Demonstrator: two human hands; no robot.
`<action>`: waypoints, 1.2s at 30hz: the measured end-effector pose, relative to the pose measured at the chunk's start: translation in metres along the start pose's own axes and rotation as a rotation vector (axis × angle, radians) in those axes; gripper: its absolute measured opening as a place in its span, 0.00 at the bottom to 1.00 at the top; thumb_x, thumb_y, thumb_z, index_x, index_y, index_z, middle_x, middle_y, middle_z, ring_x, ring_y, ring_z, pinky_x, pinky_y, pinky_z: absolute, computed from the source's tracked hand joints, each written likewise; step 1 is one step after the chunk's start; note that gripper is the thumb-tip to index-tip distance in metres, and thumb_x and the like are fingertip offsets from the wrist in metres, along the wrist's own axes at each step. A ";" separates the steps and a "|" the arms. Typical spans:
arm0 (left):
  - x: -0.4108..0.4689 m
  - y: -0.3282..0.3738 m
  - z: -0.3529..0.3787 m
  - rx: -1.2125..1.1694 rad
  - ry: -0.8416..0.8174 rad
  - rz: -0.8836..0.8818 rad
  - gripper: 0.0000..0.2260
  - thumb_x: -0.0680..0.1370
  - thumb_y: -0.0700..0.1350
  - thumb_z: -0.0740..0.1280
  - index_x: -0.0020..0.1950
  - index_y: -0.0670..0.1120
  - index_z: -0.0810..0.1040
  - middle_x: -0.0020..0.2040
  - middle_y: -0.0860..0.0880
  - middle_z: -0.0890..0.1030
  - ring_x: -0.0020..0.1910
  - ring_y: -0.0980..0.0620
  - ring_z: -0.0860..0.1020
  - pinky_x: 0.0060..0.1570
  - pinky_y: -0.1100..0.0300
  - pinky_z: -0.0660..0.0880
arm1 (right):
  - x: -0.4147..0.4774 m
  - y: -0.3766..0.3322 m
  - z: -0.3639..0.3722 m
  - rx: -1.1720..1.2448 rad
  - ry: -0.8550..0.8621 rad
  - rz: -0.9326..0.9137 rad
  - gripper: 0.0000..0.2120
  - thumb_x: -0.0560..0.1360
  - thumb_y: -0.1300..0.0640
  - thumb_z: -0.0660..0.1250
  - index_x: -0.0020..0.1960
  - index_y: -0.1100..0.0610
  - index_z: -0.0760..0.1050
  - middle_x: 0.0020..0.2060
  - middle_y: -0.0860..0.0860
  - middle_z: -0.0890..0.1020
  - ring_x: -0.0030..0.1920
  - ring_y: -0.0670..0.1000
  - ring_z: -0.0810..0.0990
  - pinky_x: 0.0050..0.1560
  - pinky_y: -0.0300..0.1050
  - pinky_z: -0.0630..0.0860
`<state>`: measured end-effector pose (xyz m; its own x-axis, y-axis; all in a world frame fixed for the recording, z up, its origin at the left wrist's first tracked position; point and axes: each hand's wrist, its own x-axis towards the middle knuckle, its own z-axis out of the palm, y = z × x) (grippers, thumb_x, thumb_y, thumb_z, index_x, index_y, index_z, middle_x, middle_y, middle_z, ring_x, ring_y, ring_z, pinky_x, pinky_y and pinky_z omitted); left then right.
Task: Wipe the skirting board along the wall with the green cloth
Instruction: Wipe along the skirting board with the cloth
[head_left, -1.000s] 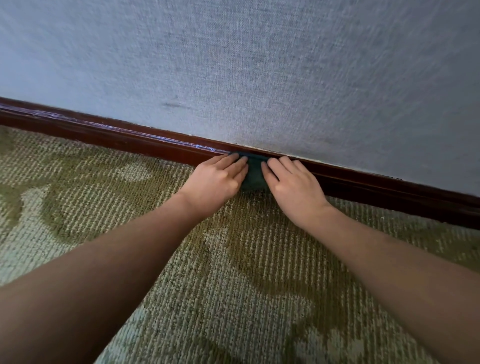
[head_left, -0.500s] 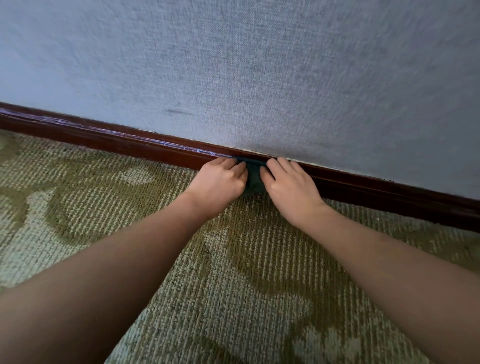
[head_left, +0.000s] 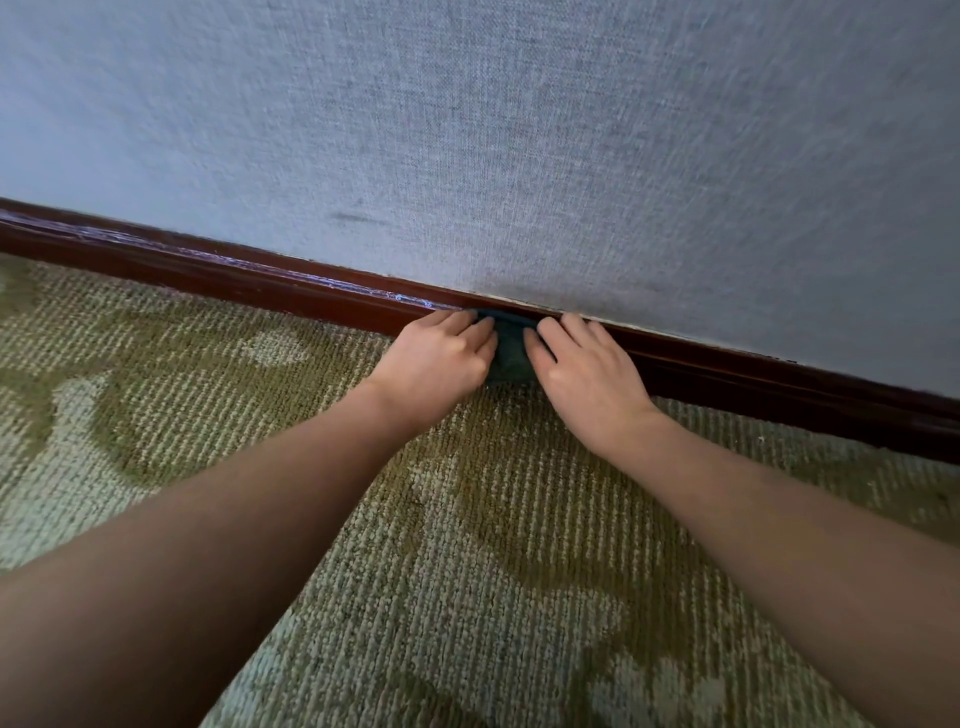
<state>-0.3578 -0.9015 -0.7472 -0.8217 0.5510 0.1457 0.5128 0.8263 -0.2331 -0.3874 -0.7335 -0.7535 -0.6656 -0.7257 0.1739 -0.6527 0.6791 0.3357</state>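
The green cloth (head_left: 510, 349) is bunched against the dark red-brown skirting board (head_left: 249, 283), which runs along the foot of the grey wall. Only a narrow strip of cloth shows between my hands. My left hand (head_left: 435, 364) grips the cloth's left side with curled fingers. My right hand (head_left: 589, 378) presses on its right side, with fingers stretched up to the board's top edge. Both forearms reach in from the bottom of the view.
Green and pale patterned carpet (head_left: 467, 545) covers the floor up to the board. The textured grey wall (head_left: 519, 156) has a dark smudge (head_left: 358, 218) above and to the left of my hands. The board carries on left and right (head_left: 810, 395).
My left hand's fingers have curled tighter on the cloth. Both hands stay at nearly the same spot on the board.
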 end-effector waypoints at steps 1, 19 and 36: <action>0.000 0.000 0.001 -0.007 -0.003 -0.006 0.17 0.61 0.40 0.76 0.49 0.42 0.84 0.49 0.46 0.84 0.47 0.49 0.82 0.45 0.60 0.79 | 0.001 -0.001 0.001 -0.002 -0.011 -0.001 0.21 0.59 0.61 0.76 0.51 0.62 0.80 0.40 0.52 0.80 0.42 0.52 0.78 0.41 0.42 0.75; -0.005 0.008 0.007 0.048 -0.059 -0.018 0.11 0.72 0.39 0.66 0.52 0.43 0.81 0.49 0.48 0.83 0.47 0.49 0.80 0.45 0.57 0.78 | -0.004 -0.004 -0.008 0.040 -0.144 -0.014 0.17 0.68 0.62 0.69 0.57 0.62 0.76 0.48 0.53 0.77 0.50 0.52 0.75 0.49 0.43 0.70; 0.001 -0.002 -0.003 -0.016 0.012 -0.005 0.15 0.59 0.42 0.76 0.46 0.43 0.85 0.46 0.48 0.84 0.45 0.50 0.83 0.40 0.62 0.79 | 0.002 0.002 -0.005 0.024 0.010 0.001 0.20 0.58 0.62 0.76 0.49 0.62 0.81 0.38 0.53 0.80 0.41 0.53 0.79 0.42 0.42 0.75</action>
<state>-0.3589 -0.9021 -0.7436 -0.8210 0.5486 0.1585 0.5130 0.8304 -0.2173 -0.3879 -0.7339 -0.7481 -0.6629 -0.7259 0.1833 -0.6606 0.6823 0.3131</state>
